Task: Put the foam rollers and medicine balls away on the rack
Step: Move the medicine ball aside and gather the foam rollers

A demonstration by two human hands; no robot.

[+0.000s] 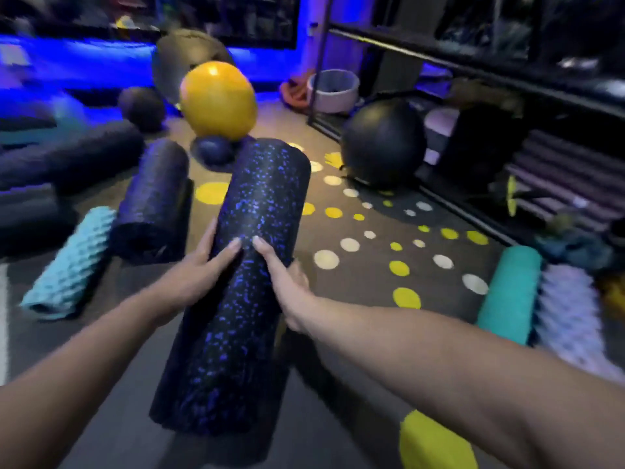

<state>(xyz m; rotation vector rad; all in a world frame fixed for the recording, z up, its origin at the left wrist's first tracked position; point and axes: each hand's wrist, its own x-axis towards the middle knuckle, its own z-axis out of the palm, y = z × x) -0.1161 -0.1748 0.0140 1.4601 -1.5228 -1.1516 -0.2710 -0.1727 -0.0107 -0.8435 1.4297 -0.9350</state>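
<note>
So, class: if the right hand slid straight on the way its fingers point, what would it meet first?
The right hand already lies on the speckled foam roller, fingers pointing up-left across it. Going on, it would probably meet the left hand's fingers first, though depth is unclear.

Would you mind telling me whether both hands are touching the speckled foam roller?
Touching. The head view shows the left hand and the right hand pressed against opposite sides of the speckled foam roller, fingers lying flat across its top surface.
</note>
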